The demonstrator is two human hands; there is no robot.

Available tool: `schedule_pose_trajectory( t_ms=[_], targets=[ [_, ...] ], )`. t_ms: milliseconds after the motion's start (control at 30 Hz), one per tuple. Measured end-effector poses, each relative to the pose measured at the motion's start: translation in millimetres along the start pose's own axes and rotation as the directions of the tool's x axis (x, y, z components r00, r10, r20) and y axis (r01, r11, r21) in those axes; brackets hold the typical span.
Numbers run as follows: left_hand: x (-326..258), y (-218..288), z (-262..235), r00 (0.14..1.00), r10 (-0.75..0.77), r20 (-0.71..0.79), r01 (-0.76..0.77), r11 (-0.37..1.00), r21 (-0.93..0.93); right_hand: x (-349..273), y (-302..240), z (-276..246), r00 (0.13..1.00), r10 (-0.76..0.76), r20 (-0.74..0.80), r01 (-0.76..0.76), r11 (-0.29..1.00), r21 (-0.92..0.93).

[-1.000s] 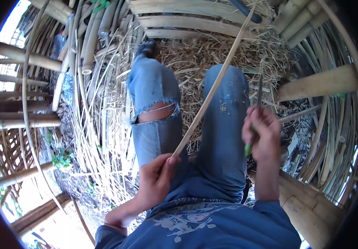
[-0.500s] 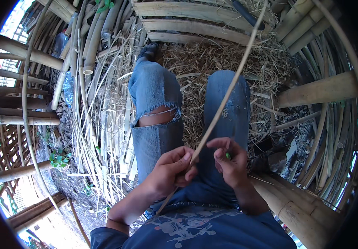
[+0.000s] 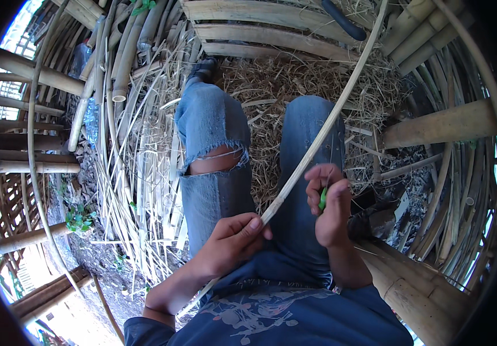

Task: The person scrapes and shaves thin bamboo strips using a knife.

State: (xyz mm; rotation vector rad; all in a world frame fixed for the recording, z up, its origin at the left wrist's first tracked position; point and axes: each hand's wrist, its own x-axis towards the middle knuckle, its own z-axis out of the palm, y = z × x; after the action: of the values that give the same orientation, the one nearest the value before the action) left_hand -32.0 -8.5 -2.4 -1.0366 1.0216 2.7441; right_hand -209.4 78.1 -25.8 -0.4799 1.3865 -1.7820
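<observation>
A long pale bamboo strip (image 3: 312, 155) slants from the top right down past my knees to my left side. Near its lower part my left hand (image 3: 234, 242) is closed round it, thumb lying along the top. The lower end runs under my left wrist toward my lap. To the right of the strip, apart from it, my right hand (image 3: 332, 210) is raised with its fingers curled round a small green-handled tool (image 3: 323, 198). Most of that tool is hidden by the fingers, so its working end cannot be made out clearly.
Curly bamboo shavings (image 3: 271, 86) cover the ground beyond my knees, before a slatted bamboo panel (image 3: 271, 37). A dark curved handle (image 3: 343, 20) lies at the top. Many split strips (image 3: 145, 190) lie to the left, and thick bamboo poles (image 3: 439, 127) stick in from the right.
My right hand has moved right and slightly up, away from the strip, and the green handle shows more. The strip's far end has swung slightly right; my left hand keeps its hold.
</observation>
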Motion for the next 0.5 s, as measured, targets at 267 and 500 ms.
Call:
schedule_pose_trajectory(
  t_ms=[267,500],
  targets=[
    [-2,2,-1,0.985,-0.171,-0.029,0.165,0.975,-0.151,-8,11,2,0.722,-0.342,0.601,0.691,0.392,-0.607],
    [-2,-2,3,0.975,-0.132,-0.176,0.136,0.991,0.011,-2,-1,-2,0.684,-0.267,0.678,0.723,0.13,-0.678]
  ],
)
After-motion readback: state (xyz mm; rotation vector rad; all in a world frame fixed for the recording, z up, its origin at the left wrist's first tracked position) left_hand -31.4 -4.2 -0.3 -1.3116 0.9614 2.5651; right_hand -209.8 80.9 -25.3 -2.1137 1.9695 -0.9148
